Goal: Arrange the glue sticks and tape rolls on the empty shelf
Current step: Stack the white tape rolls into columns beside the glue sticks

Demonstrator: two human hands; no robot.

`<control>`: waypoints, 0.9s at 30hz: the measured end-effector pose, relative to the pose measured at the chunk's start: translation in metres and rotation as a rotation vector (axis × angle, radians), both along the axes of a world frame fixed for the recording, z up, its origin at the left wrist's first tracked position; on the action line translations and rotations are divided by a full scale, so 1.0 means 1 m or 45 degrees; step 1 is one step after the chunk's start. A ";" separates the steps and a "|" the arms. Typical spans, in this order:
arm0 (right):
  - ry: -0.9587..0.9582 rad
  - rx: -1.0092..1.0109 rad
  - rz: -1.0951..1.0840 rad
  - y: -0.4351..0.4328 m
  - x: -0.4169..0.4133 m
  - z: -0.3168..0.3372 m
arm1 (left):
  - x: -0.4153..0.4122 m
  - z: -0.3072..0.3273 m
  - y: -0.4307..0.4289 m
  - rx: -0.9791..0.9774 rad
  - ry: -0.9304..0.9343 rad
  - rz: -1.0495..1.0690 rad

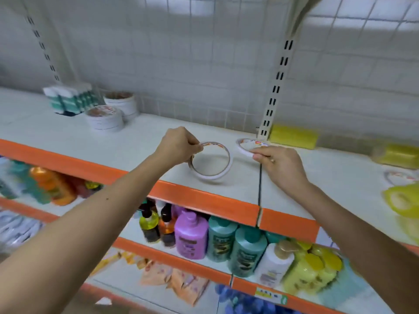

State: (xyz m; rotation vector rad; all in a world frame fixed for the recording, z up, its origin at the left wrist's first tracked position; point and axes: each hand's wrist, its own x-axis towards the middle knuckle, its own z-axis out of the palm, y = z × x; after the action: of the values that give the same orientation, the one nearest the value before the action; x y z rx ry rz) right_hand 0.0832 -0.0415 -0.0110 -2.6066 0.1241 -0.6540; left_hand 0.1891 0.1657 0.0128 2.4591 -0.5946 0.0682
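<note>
My left hand (179,145) pinches the near-left rim of a thin white tape roll (212,176) held tilted just above the white shelf (145,143). My right hand (280,163) pinches the front edge of a second thin white tape roll (248,145) that lies near the shelf upright. Two stacks of white tape rolls (105,120) stand at the back left of the shelf, beside a pack of glue sticks (70,98) with green and white bodies.
Yellow packs (293,135) and a yellow-green roll (402,201) sit on the right shelf section, with another tape roll (400,177). The slotted upright (275,87) rises behind. Orange shelf edges (204,198) front the shelves; bottles (191,236) fill the lower shelf.
</note>
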 end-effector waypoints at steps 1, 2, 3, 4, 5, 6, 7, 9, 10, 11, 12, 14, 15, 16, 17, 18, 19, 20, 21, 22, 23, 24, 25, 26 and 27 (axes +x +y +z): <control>0.006 -0.009 0.027 0.012 0.012 0.000 | 0.008 -0.001 0.016 -0.007 0.001 0.031; 0.009 -0.022 0.048 0.023 0.021 0.001 | 0.015 -0.003 0.029 -0.011 0.003 0.057; 0.014 -0.041 0.082 0.037 0.034 0.002 | 0.023 -0.004 0.046 -0.019 0.006 0.088; 0.016 -0.056 0.115 0.050 0.045 0.003 | 0.031 -0.005 0.060 -0.027 0.007 0.109; 0.017 -0.064 0.149 0.064 0.058 0.004 | 0.040 -0.006 0.075 -0.031 0.002 0.132; 0.017 -0.064 0.176 0.076 0.069 0.004 | 0.049 -0.006 0.088 -0.031 -0.007 0.147; 0.022 -0.067 0.197 0.086 0.079 0.003 | 0.056 -0.006 0.099 -0.027 -0.012 0.158; 0.027 -0.068 0.229 0.110 0.104 -0.001 | 0.075 -0.007 0.125 -0.014 -0.022 0.179; 0.015 -0.053 0.240 0.122 0.118 -0.002 | 0.085 -0.007 0.140 0.000 -0.033 0.198; 0.005 -0.028 0.245 0.133 0.130 -0.003 | 0.095 -0.006 0.153 0.015 -0.037 0.218; 0.003 -0.009 0.249 0.143 0.141 -0.004 | 0.103 -0.006 0.165 0.028 -0.033 0.238; 0.003 0.023 0.263 0.166 0.163 -0.006 | 0.123 -0.002 0.190 0.048 -0.048 0.264; 0.002 0.035 0.271 0.177 0.173 -0.006 | 0.134 0.001 0.201 0.045 -0.063 0.279; -0.006 0.045 0.277 0.187 0.181 -0.006 | 0.143 0.003 0.211 0.036 -0.077 0.288; -0.014 0.055 0.279 0.196 0.189 -0.006 | 0.151 0.006 0.219 0.025 -0.076 0.285; -0.007 0.066 0.280 0.204 0.195 -0.005 | 0.158 0.008 0.228 0.013 -0.054 0.277; 0.003 0.073 0.284 0.211 0.200 -0.005 | 0.165 0.010 0.234 0.005 -0.034 0.274; 0.003 0.075 0.291 0.216 0.206 -0.004 | 0.174 0.013 0.239 0.003 -0.026 0.283; -0.007 0.077 0.292 0.221 0.211 -0.002 | 0.183 0.015 0.242 0.000 -0.021 0.288; -0.027 0.080 0.283 0.224 0.215 0.001 | 0.191 0.016 0.245 -0.010 -0.015 0.287; -0.051 0.089 0.264 0.228 0.221 0.002 | 0.200 0.017 0.247 -0.018 -0.013 0.275; -0.067 0.095 0.245 0.232 0.226 0.004 | 0.208 0.019 0.249 -0.018 -0.005 0.264; -0.073 0.097 0.220 0.235 0.231 0.004 | 0.217 0.020 0.250 -0.010 0.007 0.254; -0.071 0.097 0.192 0.239 0.235 0.004 | 0.228 0.021 0.251 -0.001 0.021 0.238; -0.063 0.093 0.181 0.241 0.237 0.004 | 0.237 0.020 0.251 -0.001 0.032 0.232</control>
State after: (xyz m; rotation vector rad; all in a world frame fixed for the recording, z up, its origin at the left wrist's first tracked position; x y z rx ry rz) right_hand 0.3204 0.1999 -0.0071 -2.4998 -0.0513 -0.6500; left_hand 0.4258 0.4172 0.0328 2.5040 -0.3580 0.1099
